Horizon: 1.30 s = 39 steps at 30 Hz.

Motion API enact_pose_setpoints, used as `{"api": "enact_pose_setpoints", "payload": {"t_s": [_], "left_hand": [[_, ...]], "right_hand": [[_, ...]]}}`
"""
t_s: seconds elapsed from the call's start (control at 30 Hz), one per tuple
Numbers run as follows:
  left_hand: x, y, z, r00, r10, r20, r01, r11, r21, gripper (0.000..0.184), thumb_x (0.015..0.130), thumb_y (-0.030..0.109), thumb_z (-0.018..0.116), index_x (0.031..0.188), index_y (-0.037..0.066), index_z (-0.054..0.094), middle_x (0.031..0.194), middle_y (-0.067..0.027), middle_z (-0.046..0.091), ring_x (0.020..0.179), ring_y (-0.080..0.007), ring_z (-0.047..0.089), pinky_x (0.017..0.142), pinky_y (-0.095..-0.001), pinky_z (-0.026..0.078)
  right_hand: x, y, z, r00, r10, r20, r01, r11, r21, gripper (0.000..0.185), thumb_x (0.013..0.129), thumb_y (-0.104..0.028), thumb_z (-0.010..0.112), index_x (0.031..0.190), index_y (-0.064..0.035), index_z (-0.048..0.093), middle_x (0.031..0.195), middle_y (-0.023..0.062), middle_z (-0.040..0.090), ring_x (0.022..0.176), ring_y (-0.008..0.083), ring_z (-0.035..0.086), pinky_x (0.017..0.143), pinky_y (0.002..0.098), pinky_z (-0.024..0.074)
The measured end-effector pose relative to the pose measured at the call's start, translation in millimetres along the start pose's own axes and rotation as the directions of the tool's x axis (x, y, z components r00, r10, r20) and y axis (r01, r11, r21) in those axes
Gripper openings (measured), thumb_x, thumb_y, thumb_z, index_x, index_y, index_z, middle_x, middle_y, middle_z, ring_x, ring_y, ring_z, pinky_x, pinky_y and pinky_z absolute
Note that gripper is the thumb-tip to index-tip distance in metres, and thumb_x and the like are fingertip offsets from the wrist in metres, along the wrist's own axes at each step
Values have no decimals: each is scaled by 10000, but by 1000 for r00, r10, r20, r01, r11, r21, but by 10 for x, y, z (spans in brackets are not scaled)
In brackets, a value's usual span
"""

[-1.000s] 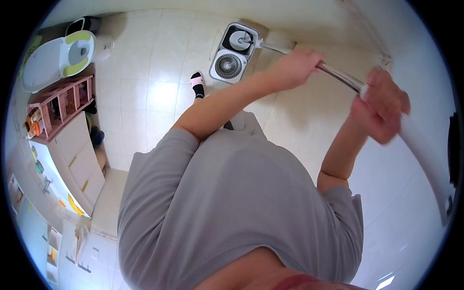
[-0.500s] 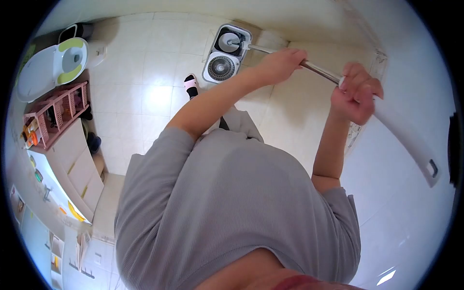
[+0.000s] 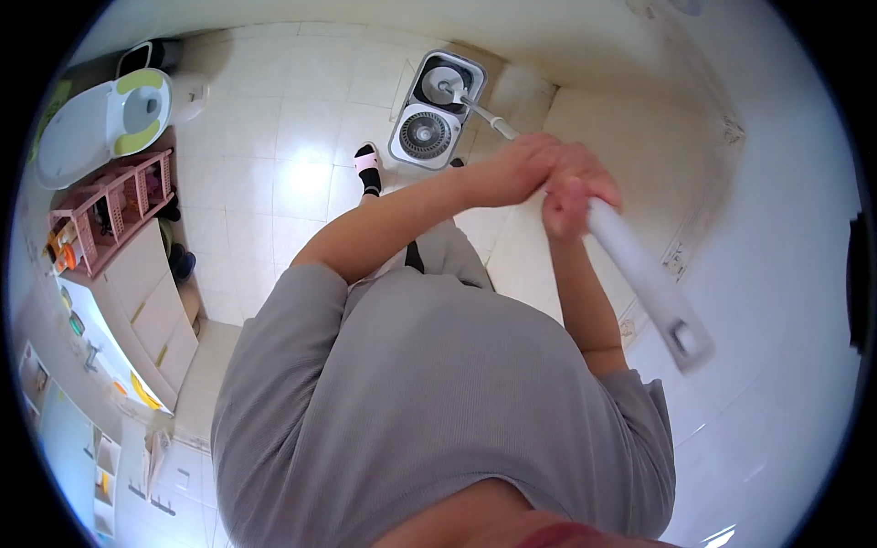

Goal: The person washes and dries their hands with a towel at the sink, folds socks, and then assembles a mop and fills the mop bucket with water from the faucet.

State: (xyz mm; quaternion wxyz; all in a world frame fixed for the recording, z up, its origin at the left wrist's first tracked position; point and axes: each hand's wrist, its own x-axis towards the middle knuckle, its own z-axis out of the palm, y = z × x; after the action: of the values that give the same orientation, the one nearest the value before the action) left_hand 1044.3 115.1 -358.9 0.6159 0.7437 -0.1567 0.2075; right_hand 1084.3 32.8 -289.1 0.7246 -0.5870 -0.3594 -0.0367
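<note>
Both the left hand [image 3: 527,169] and right hand [image 3: 579,189] firmly grip the mop handle [image 3: 639,269].

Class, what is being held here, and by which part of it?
A mop: right grip around the lower end of its white handle, left grip against it, lower on the pole.

We see bright light, white glare on the floor [image 3: 301,164], curved edges fading to black, and motion blur on the handle [image 3: 647,276] (the right hand [image 3: 577,194] too).
</note>
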Motion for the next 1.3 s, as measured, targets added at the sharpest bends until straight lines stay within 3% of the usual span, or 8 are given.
{"api": "enact_pose_setpoints", "payload": {"t_s": [0.27,0.4,0.57,0.73,1.0,1.17,1.27,1.3], "left_hand": [[-995,-1172,117,925,-319,205,230,901,367,313,831,165,591,1134,89,586,1215,-120,560,1157,-307,522,1086,-524,259],[-698,-890,6,818,-513,260,504,857,106,341,825,160,603,1154,79,577,1208,-137,559,1163,-314,520,1085,-436,343],[-3,609,-299,947,-148,285,108,983,150,348,788,127,619,1115,19,564,1153,-171,554,1129,-370,512,1088,-443,345],[-380,-66,-36,989,-107,101,96,989,116,316,790,53,572,1100,34,516,1104,-174,543,1098,-368,515,1107,-579,252],[-970,-1099,147,955,-260,143,194,912,360,294,807,48,549,1101,36,549,1086,-161,578,1089,-353,526,1023,-473,362],[-184,201,-199,918,-298,262,283,954,94,363,794,89,570,1140,-16,554,1150,-199,554,1171,-358,502,1121,-471,294],[-122,437,-213,972,-169,165,144,978,151,339,790,47,564,1126,31,520,1098,-155,556,1060,-374,518,1062,-504,344],[-244,165,-158,966,-198,163,168,969,183,339,785,44,563,1121,32,517,1125,-161,547,1095,-364,512,1077,-537,316]], "right_hand": [[-983,1022,-69,963,261,68,-252,961,-112,193,897,-52,530,709,-50,487,698,59,567,634,164,523,606,295,444],[-839,724,-63,887,462,-15,-450,855,-258,140,869,-15,594,748,-39,528,737,50,580,665,167,544,624,290,457],[-24,-551,-153,941,320,113,-254,885,-389,149,845,-44,652,738,-32,550,729,43,581,671,160,555,607,286,452],[-230,-29,39,993,68,98,-53,987,-151,144,853,-39,616,728,-35,545,721,45,577,666,148,546,605,281,447],[-976,889,-108,944,328,44,-310,922,-233,160,879,-70,592,730,-42,543,726,51,581,663,130,530,624,281,444],[-463,-32,-210,794,586,-161,-608,760,-232,135,880,-113,611,773,-38,575,718,43,582,664,145,538,645,290,450],[191,-393,51,962,-76,263,49,993,106,139,872,-103,587,752,-35,576,672,39,569,630,171,539,633,299,448],[99,-259,51,966,31,255,-9,996,-86,155,867,-90,571,723,-32,557,652,40,562,610,184,536,621,303,445]]}}
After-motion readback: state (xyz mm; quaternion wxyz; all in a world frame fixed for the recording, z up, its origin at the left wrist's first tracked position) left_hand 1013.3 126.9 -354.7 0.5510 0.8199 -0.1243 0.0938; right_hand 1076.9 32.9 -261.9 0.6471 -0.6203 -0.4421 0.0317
